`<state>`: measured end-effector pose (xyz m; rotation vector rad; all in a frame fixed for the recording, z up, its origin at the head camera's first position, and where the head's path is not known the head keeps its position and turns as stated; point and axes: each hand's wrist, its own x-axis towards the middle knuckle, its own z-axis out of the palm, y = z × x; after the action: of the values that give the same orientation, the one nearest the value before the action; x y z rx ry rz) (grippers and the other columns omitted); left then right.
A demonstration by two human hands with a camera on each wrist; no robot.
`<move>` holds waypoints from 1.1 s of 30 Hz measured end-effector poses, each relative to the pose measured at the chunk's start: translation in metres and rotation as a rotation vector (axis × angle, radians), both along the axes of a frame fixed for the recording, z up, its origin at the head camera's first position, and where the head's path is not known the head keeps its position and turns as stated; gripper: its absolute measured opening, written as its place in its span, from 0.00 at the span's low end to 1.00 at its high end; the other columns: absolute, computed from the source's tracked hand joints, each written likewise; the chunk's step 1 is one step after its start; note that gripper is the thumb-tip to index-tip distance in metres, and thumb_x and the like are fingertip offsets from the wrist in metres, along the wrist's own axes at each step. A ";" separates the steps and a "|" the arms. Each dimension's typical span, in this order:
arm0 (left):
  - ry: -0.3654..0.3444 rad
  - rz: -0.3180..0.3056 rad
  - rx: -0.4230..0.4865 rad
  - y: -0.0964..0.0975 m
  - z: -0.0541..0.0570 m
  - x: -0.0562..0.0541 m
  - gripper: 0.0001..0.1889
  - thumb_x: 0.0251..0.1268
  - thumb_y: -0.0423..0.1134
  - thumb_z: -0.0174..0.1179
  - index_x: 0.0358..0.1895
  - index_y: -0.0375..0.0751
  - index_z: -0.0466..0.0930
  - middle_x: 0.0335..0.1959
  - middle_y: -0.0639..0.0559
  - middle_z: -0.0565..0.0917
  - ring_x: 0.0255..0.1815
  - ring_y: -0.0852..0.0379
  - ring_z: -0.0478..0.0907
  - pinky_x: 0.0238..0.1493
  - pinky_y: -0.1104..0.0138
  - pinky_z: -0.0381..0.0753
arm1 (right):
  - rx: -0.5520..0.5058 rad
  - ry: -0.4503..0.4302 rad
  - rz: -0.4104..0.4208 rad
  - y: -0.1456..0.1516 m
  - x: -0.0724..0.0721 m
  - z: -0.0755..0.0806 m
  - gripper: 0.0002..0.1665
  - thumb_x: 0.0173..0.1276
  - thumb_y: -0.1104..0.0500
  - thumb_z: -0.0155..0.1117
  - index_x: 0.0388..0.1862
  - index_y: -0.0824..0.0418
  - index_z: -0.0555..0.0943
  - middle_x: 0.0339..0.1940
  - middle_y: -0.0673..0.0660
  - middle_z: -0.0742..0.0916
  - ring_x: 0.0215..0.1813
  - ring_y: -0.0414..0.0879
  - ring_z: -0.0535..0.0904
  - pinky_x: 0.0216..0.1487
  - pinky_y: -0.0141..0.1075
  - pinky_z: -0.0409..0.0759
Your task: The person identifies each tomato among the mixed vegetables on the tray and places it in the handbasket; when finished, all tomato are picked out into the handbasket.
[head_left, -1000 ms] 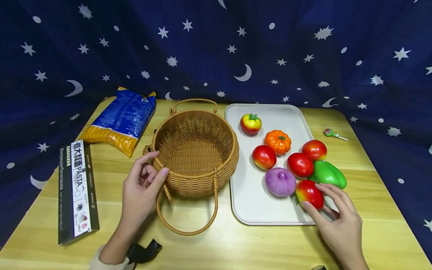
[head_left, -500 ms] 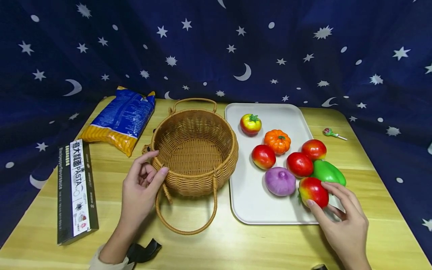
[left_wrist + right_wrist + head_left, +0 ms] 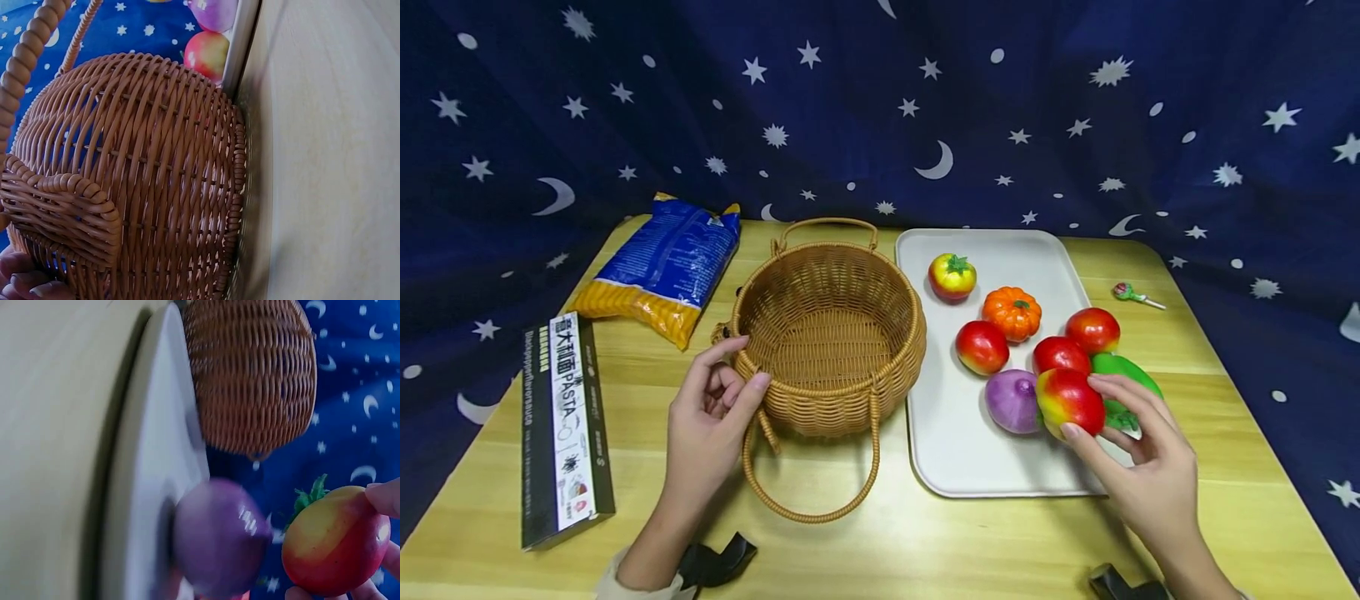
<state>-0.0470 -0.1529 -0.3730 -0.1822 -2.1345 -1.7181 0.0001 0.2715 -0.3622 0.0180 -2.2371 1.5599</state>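
Note:
My left hand (image 3: pixel 707 417) grips the near-left rim of a round wicker basket (image 3: pixel 827 412), its curled fingertips (image 3: pixel 28 275) showing against the woven side in the left wrist view. The inside of the basket holds nothing. My right hand (image 3: pixel 1146 458) pinches a red-and-yellow toy tomato (image 3: pixel 1071 402) between thumb and fingers, raised above the near right of a white tray (image 3: pixel 977 467). Its green leafy top (image 3: pixel 307 499) shows in the right wrist view. Beside it on the tray sits a purple onion (image 3: pixel 1013 402); behind it, partly hidden, lie a red fruit (image 3: pixel 1062 354) and a green pepper (image 3: pixel 1123 368).
Also on the tray are an orange pumpkin (image 3: pixel 1012 314), a yellow-red tomato (image 3: pixel 952 277) and further red fruits (image 3: pixel 982 347). A lollipop (image 3: pixel 1137 295) lies to the right. At the left are a blue-and-yellow bag (image 3: pixel 662 262) and a black pasta box (image 3: pixel 568 433).
The right hand has lifted the tomato off the tray, first shifting slightly right, then up and left toward the onion. The left hand stays at the basket rim.

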 end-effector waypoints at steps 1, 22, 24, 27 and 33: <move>0.002 0.003 -0.003 0.000 0.000 0.000 0.24 0.68 0.27 0.66 0.66 0.41 0.76 0.26 0.51 0.67 0.21 0.60 0.59 0.20 0.69 0.58 | -0.024 0.014 0.031 -0.002 -0.002 0.002 0.38 0.47 0.87 0.71 0.61 0.77 0.78 0.64 0.67 0.76 0.65 0.53 0.73 0.50 0.28 0.81; 0.013 0.003 -0.006 -0.002 0.000 -0.001 0.24 0.68 0.28 0.66 0.66 0.41 0.76 0.25 0.50 0.67 0.21 0.60 0.59 0.20 0.69 0.58 | -0.081 0.011 0.513 -0.062 -0.066 0.085 0.32 0.58 0.80 0.72 0.63 0.70 0.79 0.62 0.64 0.79 0.61 0.54 0.74 0.47 0.31 0.83; 0.012 0.000 -0.002 -0.002 0.000 -0.001 0.24 0.68 0.28 0.66 0.66 0.41 0.76 0.25 0.50 0.67 0.21 0.60 0.59 0.20 0.69 0.58 | -0.080 -0.001 0.542 -0.067 -0.074 0.092 0.31 0.59 0.78 0.72 0.63 0.69 0.79 0.61 0.64 0.80 0.60 0.54 0.75 0.47 0.33 0.84; 0.014 -0.006 0.005 -0.001 0.000 -0.001 0.24 0.68 0.27 0.66 0.66 0.41 0.76 0.25 0.50 0.67 0.22 0.60 0.59 0.21 0.69 0.58 | -0.070 -0.048 0.550 -0.076 -0.085 0.100 0.31 0.61 0.75 0.73 0.64 0.65 0.80 0.60 0.63 0.80 0.57 0.54 0.78 0.47 0.36 0.84; 0.007 -0.014 0.025 -0.001 -0.001 0.000 0.25 0.68 0.27 0.66 0.67 0.41 0.76 0.26 0.50 0.67 0.23 0.59 0.61 0.22 0.70 0.60 | -0.008 -0.114 0.551 -0.097 -0.105 0.107 0.29 0.64 0.68 0.74 0.64 0.60 0.80 0.58 0.60 0.83 0.54 0.53 0.80 0.44 0.34 0.85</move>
<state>-0.0471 -0.1539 -0.3741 -0.1963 -2.1106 -1.7493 -0.1054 0.1746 -0.2554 0.6030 -2.4467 1.8752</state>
